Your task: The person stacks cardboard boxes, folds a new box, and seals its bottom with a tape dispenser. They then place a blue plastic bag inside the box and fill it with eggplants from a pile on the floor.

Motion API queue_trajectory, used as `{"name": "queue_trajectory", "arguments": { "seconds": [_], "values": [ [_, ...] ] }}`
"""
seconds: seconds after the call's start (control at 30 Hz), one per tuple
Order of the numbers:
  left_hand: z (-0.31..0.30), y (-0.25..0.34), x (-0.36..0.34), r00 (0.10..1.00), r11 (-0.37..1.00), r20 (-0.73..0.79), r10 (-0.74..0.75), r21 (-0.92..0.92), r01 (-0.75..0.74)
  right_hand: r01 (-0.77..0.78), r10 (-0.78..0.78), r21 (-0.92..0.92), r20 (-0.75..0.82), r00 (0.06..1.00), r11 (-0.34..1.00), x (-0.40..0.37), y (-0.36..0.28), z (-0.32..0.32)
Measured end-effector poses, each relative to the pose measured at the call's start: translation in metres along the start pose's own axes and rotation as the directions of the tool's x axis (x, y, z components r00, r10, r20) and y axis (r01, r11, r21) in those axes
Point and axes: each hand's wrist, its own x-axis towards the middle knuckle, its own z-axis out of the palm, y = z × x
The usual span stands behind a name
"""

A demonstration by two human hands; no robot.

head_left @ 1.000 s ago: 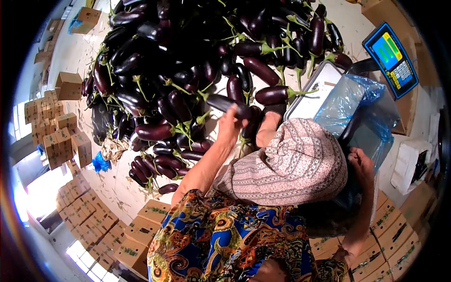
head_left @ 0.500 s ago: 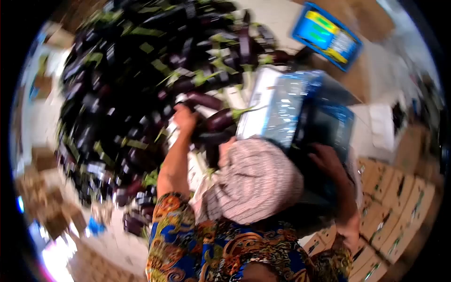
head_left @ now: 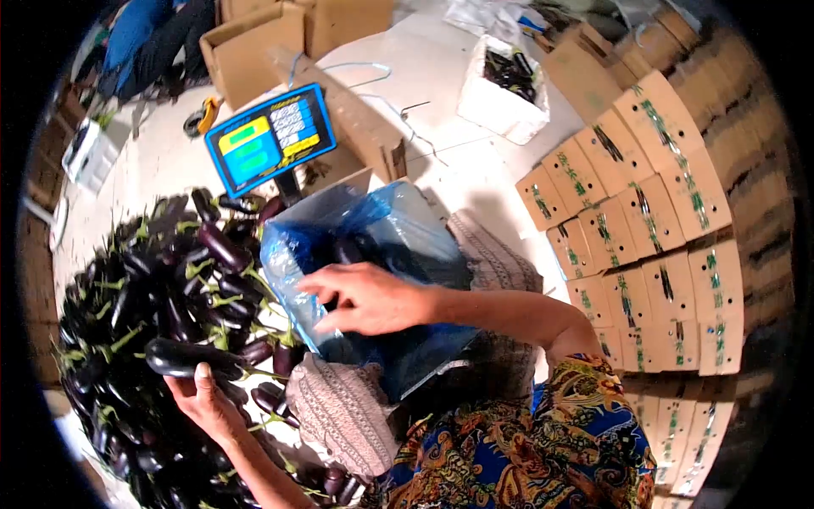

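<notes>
My left hand (head_left: pixel 206 405) holds a dark purple eggplant (head_left: pixel 191 358) near its stem end, over the edge of a large eggplant pile (head_left: pixel 127 288). The eggplant lies roughly level, its green stem toward my knee. My right hand (head_left: pixel 369 299) is above a box lined with a blue plastic bag (head_left: pixel 415 225), fingers apart with nothing between them. Inside the bag, dark eggplant (head_left: pixel 349 248) shows partly behind that hand.
A blue-framed scale display (head_left: pixel 271 140) stands behind the lined box. Stacked cartons (head_left: pixel 649 229) fill the right side. A white foam box (head_left: pixel 504 89) holding dark produce sits at the back, with open cardboard boxes (head_left: pixel 254 55) at the back left. Another person's dark-clothed legs (head_left: pixel 161 51) show top left.
The view has swung right, bringing the cartons and foam box into fuller sight. My left hand has lifted an eggplant at the pile. My right hand has moved from the box's near side to above its opening.
</notes>
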Motion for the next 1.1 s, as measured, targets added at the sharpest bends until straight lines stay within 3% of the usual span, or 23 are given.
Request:
{"name": "queue_trajectory", "arguments": {
  "seconds": [0.03,0.1,0.17,0.2,0.23,0.3,0.33,0.4,0.43,0.5,0.57,0.6,0.63,0.67,0.7,0.77,0.8,0.87,0.93,0.97,1.0,1.03,1.1],
  "values": [
    [0.021,0.022,0.003,0.996,0.998,0.080,0.035,-0.056,-0.030,0.171,-0.167,0.044,-0.086,0.982,0.984,0.004,-0.003,0.010],
    [0.069,0.063,0.000,0.979,0.996,0.196,0.053,-0.077,-0.039,0.357,-0.346,0.053,-0.152,0.926,0.933,0.008,-0.031,0.014],
    [0.104,0.082,-0.003,0.927,0.991,0.374,0.014,-0.130,0.037,0.388,-0.355,0.100,-0.245,0.902,0.916,0.006,-0.048,0.018],
    [0.121,0.092,-0.005,0.912,0.995,0.408,0.048,-0.099,-0.008,0.377,-0.311,0.111,-0.380,0.871,0.920,0.004,-0.057,0.013],
    [0.136,0.110,-0.008,0.878,0.990,0.460,0.135,-0.038,-0.132,0.451,-0.374,0.020,-0.528,0.763,0.892,0.006,-0.053,0.010],
    [0.144,0.125,-0.004,0.802,0.996,0.592,0.081,-0.070,-0.049,0.311,-0.158,0.333,-0.414,0.896,0.890,-0.027,-0.062,-0.022],
    [0.148,0.122,-0.005,0.819,0.996,0.570,0.065,0.009,-0.086,0.205,-0.044,0.433,-0.352,0.935,0.878,-0.045,-0.058,-0.036],
    [0.146,0.111,-0.002,0.737,0.998,0.675,0.044,0.003,-0.063,0.225,0.091,0.725,-0.369,0.925,0.651,-0.074,-0.032,-0.055],
    [0.142,0.097,0.000,0.671,1.000,0.741,0.024,-0.014,-0.020,0.220,0.124,0.770,-0.361,0.924,0.599,-0.093,-0.014,-0.069],
    [0.124,0.063,-0.002,0.665,0.962,0.713,-0.222,0.049,0.268,0.186,0.305,0.798,-0.419,0.855,0.574,-0.131,0.016,-0.093],
    [0.096,0.010,0.004,0.641,0.911,0.701,-0.311,0.028,0.412,0.221,0.490,0.936,-0.333,0.805,0.274,-0.165,0.072,-0.109],
    [0.081,-0.018,0.000,0.726,0.896,0.581,-0.368,0.012,0.445,0.175,0.520,0.932,-0.326,0.790,0.318,-0.182,0.101,-0.114],
    [0.059,-0.044,0.001,0.711,0.868,0.581,-0.396,-0.017,0.497,0.128,0.636,0.966,-0.245,0.732,0.224,-0.196,0.118,-0.115],
    [0.041,-0.066,0.001,0.720,0.867,0.536,-0.441,0.046,0.497,0.121,0.702,0.939,-0.322,0.636,0.321,-0.209,0.131,-0.112],
    [0.021,-0.088,-0.001,0.737,0.877,0.482,-0.474,0.188,0.441,0.174,0.726,0.953,-0.300,0.618,0.246,-0.220,0.169,-0.106],
    [-0.027,-0.138,-0.009,0.751,0.809,0.406,-0.521,0.516,0.282,0.080,0.772,0.987,-0.161,0.615,0.143,-0.243,0.217,-0.099],
    [-0.024,-0.130,-0.030,0.707,0.826,0.428,-0.562,0.321,0.463,0.092,0.800,0.985,-0.170,0.575,0.144,-0.242,0.227,-0.096],
    [-0.038,-0.139,-0.060,0.663,0.736,0.320,-0.677,0.299,0.607,0.113,0.851,0.982,-0.185,0.491,0.148,-0.237,0.242,-0.095],
    [-0.044,-0.153,-0.082,0.645,0.666,0.183,-0.742,0.317,0.676,0.234,0.735,0.947,-0.320,0.598,0.221,-0.228,0.264,-0.119],
    [-0.047,-0.158,-0.090,0.647,0.649,0.125,-0.752,0.310,0.695,0.364,0.819,0.922,-0.310,0.483,0.134,-0.212,0.257,-0.150],
    [-0.048,-0.164,-0.096,0.646,0.637,0.082,-0.759,0.303,0.709,0.505,0.791,0.850,-0.408,0.456,0.147,-0.199,0.241,-0.189],
    [-0.049,-0.169,-0.101,0.650,0.631,0.037,-0.759,0.288,0.720,0.646,0.404,0.670,-0.739,0.539,0.365,-0.196,0.224,-0.226],
    [-0.049,-0.179,-0.111,0.651,0.622,-0.032,-0.758,0.264,0.737,0.654,0.401,0.539,-0.840,0.366,0.531,-0.182,0.223,-0.314]
  ]
}}
